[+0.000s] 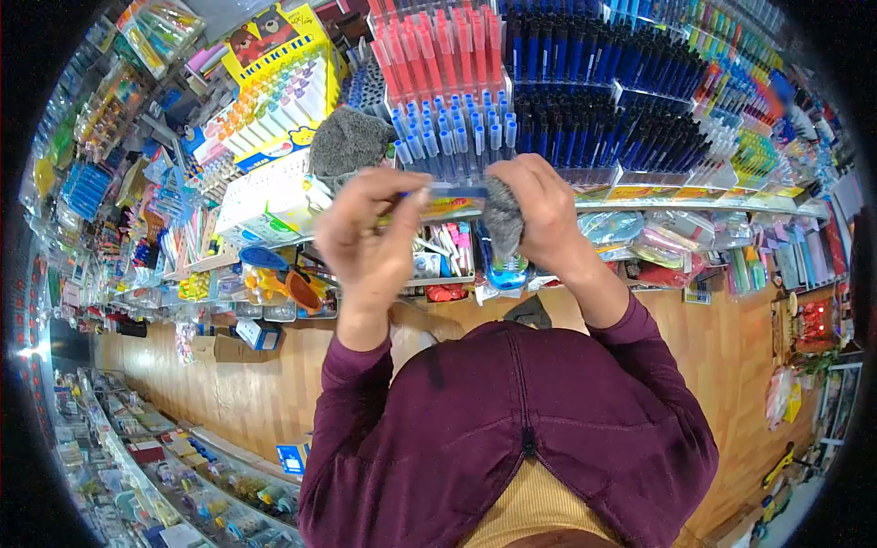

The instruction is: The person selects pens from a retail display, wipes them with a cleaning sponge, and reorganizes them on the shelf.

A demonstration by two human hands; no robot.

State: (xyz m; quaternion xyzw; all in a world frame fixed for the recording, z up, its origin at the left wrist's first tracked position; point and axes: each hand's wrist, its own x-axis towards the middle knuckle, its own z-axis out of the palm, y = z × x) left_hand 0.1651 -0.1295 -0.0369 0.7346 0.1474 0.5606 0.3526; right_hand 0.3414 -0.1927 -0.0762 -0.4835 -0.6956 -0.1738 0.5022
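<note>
Between my two hands, in front of the pen racks, lies a slim blue pen (468, 192). The fingertips of my left hand (373, 224) pinch its left end, and that hand is slightly blurred. My right hand (539, 210) grips a grey cloth (502, 219) that wraps the pen's right end. A second grey cloth (352, 143) rests on the goods above my left hand. Just behind the pen stand clear-capped blue pens (452, 137) in a rack, with red pens (437, 53) above them.
Dark blue pens (585, 128) fill racks at the upper right. A yellow highlighter box (274, 41) stands at the upper left, near a blue oval dish (263, 258) and an orange one (303, 292). Packaged goods line the shelf edge. Glass cases (164, 438) stand at the lower left.
</note>
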